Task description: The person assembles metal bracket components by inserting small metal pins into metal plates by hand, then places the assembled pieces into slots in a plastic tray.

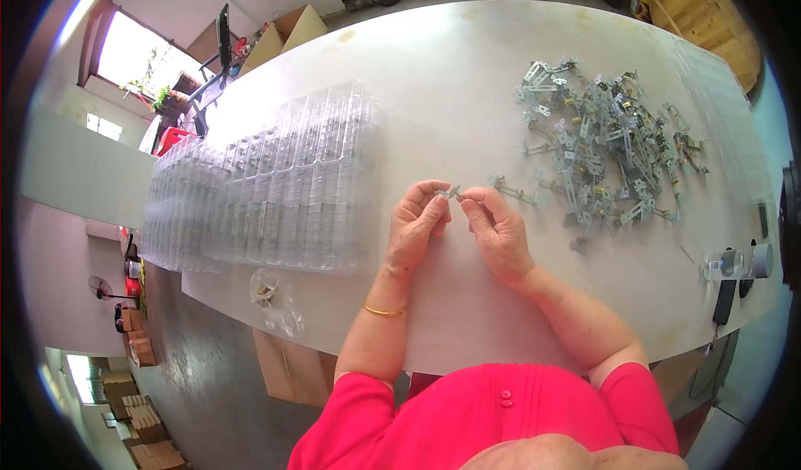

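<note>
Over the middle of the table, both hands meet on one small metal bracket part. My left hand pinches its left end between thumb and fingers. Its right end is pinched in my right hand. Much of the part is covered by the fingertips. Just right of my right hand lies a loose metal part of a similar look. Beyond it spreads a heap of silvery metal parts, some with brass-coloured pieces.
Clear plastic trays with compartments, holding metal parts, cover the table's left. A plastic bag lies near the front left edge. On the right are a clear bottle, a black object and a clear plastic sheet or tray.
</note>
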`<state>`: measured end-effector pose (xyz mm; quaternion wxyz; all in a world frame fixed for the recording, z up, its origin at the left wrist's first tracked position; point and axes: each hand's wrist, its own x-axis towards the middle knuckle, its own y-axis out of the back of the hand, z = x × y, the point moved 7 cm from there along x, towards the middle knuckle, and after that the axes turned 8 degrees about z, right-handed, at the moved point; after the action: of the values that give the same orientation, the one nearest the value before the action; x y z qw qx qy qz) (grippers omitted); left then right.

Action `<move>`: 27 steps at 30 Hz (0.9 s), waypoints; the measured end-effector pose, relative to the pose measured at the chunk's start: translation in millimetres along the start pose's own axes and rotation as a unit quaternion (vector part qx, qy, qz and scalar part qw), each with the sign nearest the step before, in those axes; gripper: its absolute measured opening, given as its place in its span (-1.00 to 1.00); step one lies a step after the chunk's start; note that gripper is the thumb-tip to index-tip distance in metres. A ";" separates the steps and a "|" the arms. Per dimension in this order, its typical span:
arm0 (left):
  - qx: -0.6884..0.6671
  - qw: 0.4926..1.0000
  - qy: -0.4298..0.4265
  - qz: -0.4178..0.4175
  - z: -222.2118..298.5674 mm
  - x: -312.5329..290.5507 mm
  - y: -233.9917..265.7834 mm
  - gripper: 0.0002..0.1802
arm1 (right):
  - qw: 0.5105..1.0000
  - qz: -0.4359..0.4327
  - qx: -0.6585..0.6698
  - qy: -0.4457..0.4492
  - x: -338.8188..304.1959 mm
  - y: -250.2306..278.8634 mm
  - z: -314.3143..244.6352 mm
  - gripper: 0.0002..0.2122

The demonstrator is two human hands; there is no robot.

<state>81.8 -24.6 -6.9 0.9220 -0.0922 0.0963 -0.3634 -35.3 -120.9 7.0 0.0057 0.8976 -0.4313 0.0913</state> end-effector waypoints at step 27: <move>0.134 0.985 -0.104 -0.015 -9.2 -0.8 0.9 -0.77 | 0.996 -0.006 -0.093 0.005 0.0 2.9 1.7 -0.91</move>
<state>79.5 -24.3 -15.9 0.9254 -0.0066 -0.0511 -0.3755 -37.2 -122.8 5.1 0.0922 0.8951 -0.4327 0.0549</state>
